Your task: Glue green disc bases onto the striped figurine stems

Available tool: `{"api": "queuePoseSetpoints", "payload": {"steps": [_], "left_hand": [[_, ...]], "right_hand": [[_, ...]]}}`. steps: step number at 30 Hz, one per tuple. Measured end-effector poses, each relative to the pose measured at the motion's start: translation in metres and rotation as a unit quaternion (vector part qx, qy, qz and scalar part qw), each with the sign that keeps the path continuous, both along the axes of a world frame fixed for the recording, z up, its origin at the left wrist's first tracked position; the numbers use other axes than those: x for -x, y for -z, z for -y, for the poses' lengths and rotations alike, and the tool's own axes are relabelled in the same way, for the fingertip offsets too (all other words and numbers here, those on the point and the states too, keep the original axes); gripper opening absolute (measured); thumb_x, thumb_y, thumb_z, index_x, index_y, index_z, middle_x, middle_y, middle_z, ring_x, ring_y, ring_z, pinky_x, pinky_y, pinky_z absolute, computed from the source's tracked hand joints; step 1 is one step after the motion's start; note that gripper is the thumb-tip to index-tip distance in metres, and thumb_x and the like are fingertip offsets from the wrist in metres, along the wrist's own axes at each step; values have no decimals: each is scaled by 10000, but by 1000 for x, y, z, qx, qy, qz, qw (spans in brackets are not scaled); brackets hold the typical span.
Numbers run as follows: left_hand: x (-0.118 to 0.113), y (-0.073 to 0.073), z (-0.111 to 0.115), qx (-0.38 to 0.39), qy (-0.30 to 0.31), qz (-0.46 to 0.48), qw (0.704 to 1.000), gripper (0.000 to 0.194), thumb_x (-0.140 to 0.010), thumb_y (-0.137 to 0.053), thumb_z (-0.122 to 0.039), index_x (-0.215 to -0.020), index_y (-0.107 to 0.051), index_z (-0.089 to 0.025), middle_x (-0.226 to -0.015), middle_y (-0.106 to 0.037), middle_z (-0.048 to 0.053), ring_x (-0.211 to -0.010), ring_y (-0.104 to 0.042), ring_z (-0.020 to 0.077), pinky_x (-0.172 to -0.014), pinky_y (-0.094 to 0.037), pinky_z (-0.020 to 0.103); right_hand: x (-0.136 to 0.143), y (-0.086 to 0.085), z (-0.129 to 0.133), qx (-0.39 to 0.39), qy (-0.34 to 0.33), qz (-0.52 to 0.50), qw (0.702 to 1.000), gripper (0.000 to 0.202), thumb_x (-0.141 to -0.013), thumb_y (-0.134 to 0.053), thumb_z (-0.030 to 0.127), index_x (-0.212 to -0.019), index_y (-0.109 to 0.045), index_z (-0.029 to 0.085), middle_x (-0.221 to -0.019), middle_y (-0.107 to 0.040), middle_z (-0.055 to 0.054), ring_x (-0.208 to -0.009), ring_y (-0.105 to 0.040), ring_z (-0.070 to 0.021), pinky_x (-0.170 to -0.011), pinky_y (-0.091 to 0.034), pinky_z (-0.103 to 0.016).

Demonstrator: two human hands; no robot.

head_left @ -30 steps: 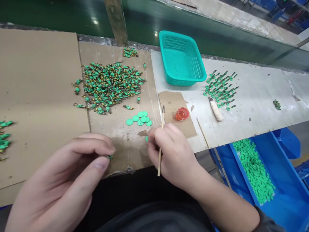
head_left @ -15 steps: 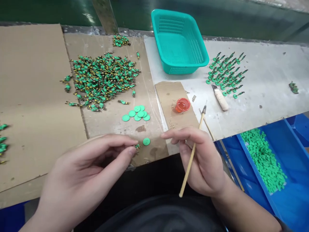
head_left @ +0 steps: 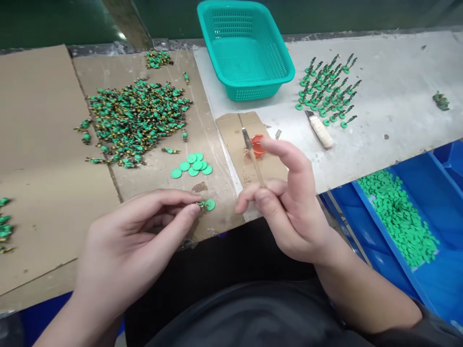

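Left hand (head_left: 137,236) pinched a figure (head_left: 201,205) onto green disc (head_left: 209,205); right hand (head_left: 292,212) clamped brush (head_left: 252,156); finished rows (head_left: 325,89) few, loose heap (head_left: 133,120) large

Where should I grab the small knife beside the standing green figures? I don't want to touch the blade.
Take the knife by its pale, thick handle, the end nearer the table edge. The thin dark blade points up and left toward the standing figures, so come from the lower right, along the handle. It lies flat on the grey table with bare surface on both long sides, leaving room for fingers.
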State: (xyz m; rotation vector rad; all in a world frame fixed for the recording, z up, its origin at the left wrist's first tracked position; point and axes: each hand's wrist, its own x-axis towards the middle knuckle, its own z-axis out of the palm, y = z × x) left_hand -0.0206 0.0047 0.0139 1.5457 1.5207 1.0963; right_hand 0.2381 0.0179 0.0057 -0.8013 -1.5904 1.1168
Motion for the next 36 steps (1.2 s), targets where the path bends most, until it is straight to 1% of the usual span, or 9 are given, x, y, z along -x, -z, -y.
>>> {"api": "queuePoseSetpoints", "payload": {"steps": [2, 4, 7, 10, 16, 27, 31, 34, 36], "left_hand": [[-2, -2, 0, 2, -5, -8, 1000, 100, -914, -946, -348, -1014, -957, -357, -898, -915, -49, -647, -814, 80, -639, -626, 52], [-2, -2, 0, 2, -10, -17, 1000, 102, -914, -942, -356, -1015, -957, -358, -903, -917, -48, -645, -811, 80, -642, -627, 55], [-4, -2, 1, 1, -13, -30, 999, 68, -925, -930, -361, -990, -952, -357, -868, -905, -57, -597, -775, 66, -606, -602, 47], [-4, -1, 2, 1, -9, -44, 999, 75, -938, -928, -379, -1006, -952, -360, -874, -905, -55, -564, -737, 58, -572, -585, 55], [1, 5, 6, -1, -11, -63, 998, 131, -973, -934, -398, -1101, -949, -376, -965, -918, -51, -626, -753, 62, -569, -587, 78], [-1, 7, 8, -17, -26, -84, 996, 131, -986, -940, -393, -1116, -946, -373, -1015, -900, -53, -722, -757, 70, -588, -564, 140], [0, 6, 8, -45, 5, -116, 992, 128, -1030, -902, -396, -1153, -937, -390, -1051, -889, -62, -785, -767, 74, -660, -572, 175], [1, 4, 7, -85, 30, -161, 983, 100, -1070, -858, -395, -1142, -925, -375, -1051, -884, -47, -863, -792, 114, -760, -605, 225], [1, 3, 6, -118, 48, -186, 974, 86, -1080, -847, -369, -1131, -913, -352, -1021, -885, -34, -850, -792, 139, -756, -609, 255]], "right_hand": [[3, -1, 0, 41, -19, -10, 999, 403, -1285, -558, 314, -1673, -454, 339, -1362, -862, -43, -895, -826, -142, -806, -685, -314], [3, -2, -1, 77, -18, -30, 996, 160, -1286, -587, 383, -1414, -601, 288, -1181, -896, -22, -826, -789, -135, -760, -666, -292], [2, -3, -4, 59, 21, -50, 997, 171, -1246, -682, 390, -1138, -690, 258, -1096, -845, -29, -895, -794, -155, -822, -697, -313], [1, -1, -7, -10, 47, -9, 999, 138, -1224, -715, 325, -1124, -758, 242, -1056, -797, -35, -994, -801, -183, -893, -694, -340], [2, 1, -11, -141, 56, 70, 986, 102, -1202, -712, 196, -1120, -772, 209, -1059, -844, -39, -1003, -788, -172, -938, -676, -312], [2, 1, -10, -144, 61, 78, 985, 85, -1197, -711, 172, -1143, -763, 212, -1066, -847, -35, -1009, -794, -177, -943, -689, -326], [2, 0, -9, -150, 61, 87, 983, 82, -1201, -701, 163, -1172, -766, 204, -1099, -854, -46, -1042, -805, -184, -963, -696, -334], [0, 0, -8, -166, 55, 105, 979, 103, -1205, -677, 156, -1222, -772, 191, -1147, -864, -67, -1085, -820, -196, -1003, -703, -356], [-2, 1, -8, -173, 45, 121, 976, 131, -1204, -661, 149, -1250, -779, 182, -1172, -870, -80, -1114, -831, -205, -1028, -708, -365]]}}
